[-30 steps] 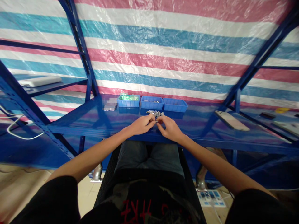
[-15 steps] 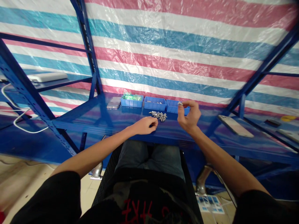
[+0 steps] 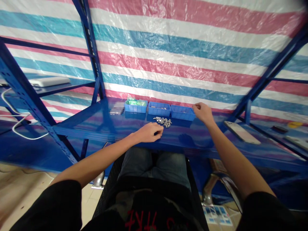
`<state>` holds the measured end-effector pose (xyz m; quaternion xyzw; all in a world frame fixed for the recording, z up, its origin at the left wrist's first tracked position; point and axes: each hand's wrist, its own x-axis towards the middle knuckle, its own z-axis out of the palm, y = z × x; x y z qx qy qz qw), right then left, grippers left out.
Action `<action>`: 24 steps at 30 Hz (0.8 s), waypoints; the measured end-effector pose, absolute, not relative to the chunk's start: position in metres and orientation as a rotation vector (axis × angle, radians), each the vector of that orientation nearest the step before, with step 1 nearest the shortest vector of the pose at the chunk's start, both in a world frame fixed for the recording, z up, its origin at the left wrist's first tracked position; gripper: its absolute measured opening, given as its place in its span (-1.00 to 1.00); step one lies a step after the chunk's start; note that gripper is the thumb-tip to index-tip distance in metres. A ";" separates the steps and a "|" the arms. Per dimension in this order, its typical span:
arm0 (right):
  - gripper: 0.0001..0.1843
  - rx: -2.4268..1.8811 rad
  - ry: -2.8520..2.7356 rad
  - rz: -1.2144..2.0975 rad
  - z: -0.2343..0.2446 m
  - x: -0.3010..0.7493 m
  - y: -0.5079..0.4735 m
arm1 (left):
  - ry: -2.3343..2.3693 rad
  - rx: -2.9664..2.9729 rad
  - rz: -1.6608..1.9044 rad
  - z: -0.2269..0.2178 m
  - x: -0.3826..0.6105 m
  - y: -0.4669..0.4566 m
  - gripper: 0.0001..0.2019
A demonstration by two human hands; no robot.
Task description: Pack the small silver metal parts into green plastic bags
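My left hand is curled closed just in front of a small pile of shiny metal fittings on the blue table. Whatever its fingers might hold is hidden. At the right end of the right blue bin, my right hand has its thumb and fingers drawn together beside the rim. I cannot make out anything between them, nor whether they touch the bin. The middle blue bin contains a few small pale pieces. Green plastic packaging fills the left blue bin.
A blurred-out flat item lies left of the bins. On the right is a pale phone. Blue rack posts rise at both sides, and a striped plastic sheet hangs behind the blue table.
My right hand has moved right, from above the right bin to its right end. The small pale piece in its pinch no longer shows. My left hand has stayed nearly in place.
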<state>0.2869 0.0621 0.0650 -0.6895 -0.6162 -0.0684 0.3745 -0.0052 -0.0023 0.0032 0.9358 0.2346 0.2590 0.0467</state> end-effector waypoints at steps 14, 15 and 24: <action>-0.71 -1.740 -2.278 -0.091 0.036 0.210 0.068 | 0.734 2.998 0.715 0.005 -0.005 -0.003 -0.87; -0.73 -1.765 -2.303 -0.061 0.035 0.205 0.073 | 0.735 2.997 0.710 0.005 -0.005 -0.003 -0.88; -0.81 -1.791 -2.337 -0.033 0.027 0.187 0.083 | 0.703 3.004 0.708 0.002 -0.004 -0.004 -0.86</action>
